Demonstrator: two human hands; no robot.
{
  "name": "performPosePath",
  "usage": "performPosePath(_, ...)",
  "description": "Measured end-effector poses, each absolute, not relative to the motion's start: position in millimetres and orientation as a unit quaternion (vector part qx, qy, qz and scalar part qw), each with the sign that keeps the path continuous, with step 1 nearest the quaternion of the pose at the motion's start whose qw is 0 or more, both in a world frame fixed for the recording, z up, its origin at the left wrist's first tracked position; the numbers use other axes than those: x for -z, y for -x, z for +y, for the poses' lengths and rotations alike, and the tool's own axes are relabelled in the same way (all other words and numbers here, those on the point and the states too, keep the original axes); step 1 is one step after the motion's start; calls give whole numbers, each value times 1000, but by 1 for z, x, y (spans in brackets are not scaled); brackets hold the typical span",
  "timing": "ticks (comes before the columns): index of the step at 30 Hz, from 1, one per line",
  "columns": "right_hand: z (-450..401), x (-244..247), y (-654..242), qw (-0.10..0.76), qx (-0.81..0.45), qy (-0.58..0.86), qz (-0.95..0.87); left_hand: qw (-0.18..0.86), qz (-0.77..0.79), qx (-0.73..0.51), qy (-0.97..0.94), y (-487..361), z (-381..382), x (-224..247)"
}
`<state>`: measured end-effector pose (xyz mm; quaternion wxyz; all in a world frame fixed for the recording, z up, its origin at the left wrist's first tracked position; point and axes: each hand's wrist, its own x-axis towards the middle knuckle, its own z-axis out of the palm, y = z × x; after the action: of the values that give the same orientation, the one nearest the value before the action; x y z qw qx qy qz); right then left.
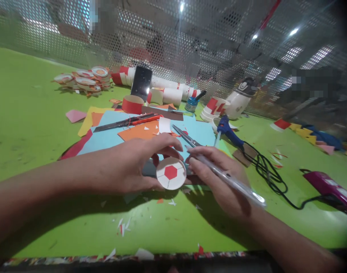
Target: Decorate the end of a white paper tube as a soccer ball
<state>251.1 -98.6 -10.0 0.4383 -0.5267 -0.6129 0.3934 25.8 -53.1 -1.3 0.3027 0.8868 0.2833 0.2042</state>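
"Paper scraps (145,254) come first, thin and jagged, at 6 o'clock along the near edge of a smooth green table (85,231). I'm taking the round disc (164,182) as the clock's centre."

"What's it made of?"

"It looks like paper: white face, red many-sided patch in the middle, fine dark lines running out to the rim. It's raised over the table, face turned towards us. Being round, that face has no long axis."

"And the hands?"

"Left hand (133,161), from 9 o'clock: half open in a C, thumb below, fingers arched above, pinching the disc. Right hand (224,187), at 3 o'clock: curled snugly round a slim, glossy pen (230,177)."

"Which way does the pen lie?"

"Its long axis runs from 10 to 4 o'clock, tip towards 10, just beside the disc."

"Beyond that?"

"Flat light-blue sheets (105,131) at 11. Metal scissors (187,136) near 1, points towards 10. A blue plastic glue gun (228,131) at 2, and a shiny purple box (329,185) with a black cord (264,170) just past 3."

"Farthest back?"

"Stacked round pieces (88,81) between 10 and 11, a dark phone (140,81) at 11, white-and-red tubes (173,96) at 12, then a perforated screen (119,30) behind everything."
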Motion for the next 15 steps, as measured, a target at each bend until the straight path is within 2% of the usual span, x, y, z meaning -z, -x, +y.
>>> performPosePath(6,-96,8,-247,393,-482,521,-584,312,278,-185,-889,-29,-62,-3)
performPosePath(10,-95,11,-249,418,-520,501,-550,295,267,-201,-895,-33,-64,-4)
performPosePath(15,-95,17,-249,488,-509,488,-514,250,283,-279,-883,-38,-63,1)
